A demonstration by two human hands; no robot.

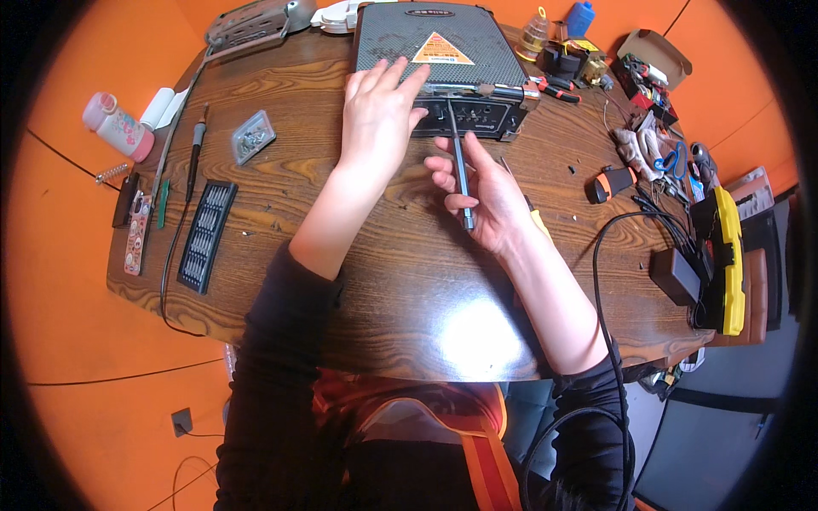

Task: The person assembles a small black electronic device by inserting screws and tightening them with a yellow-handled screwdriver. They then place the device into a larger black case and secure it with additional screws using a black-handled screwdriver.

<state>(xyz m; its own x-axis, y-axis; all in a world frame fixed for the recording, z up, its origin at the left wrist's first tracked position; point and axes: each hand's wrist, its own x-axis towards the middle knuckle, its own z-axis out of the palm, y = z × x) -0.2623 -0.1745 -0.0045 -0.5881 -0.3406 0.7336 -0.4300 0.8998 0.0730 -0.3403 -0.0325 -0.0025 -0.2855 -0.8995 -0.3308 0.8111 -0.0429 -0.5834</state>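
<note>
A boxy portable speaker (392,38) lies at the table's far side, its dark mesh grille up and its control panel (480,121) toward me. My left hand (379,115) rests on the grille's near left part, fingers stretched out and apart, beside a triangular orange and white sticker (443,51). In my right hand (487,192) is a slim dark screwdriver (461,166), held between thumb and fingers, palm partly up. Its shaft points away from me and reaches the upper edge of the control panel. Whether the tip sits in a screw is too small to tell.
At left are a screwdriver bit case (207,237), a soldering iron (197,153), a clear tray of small screws (254,138) and a pink bottle (118,126). Red-black pliers (558,88), an orange-black tool (613,183), blue scissors (673,159), cables and a yellow case (729,260) stand right.
</note>
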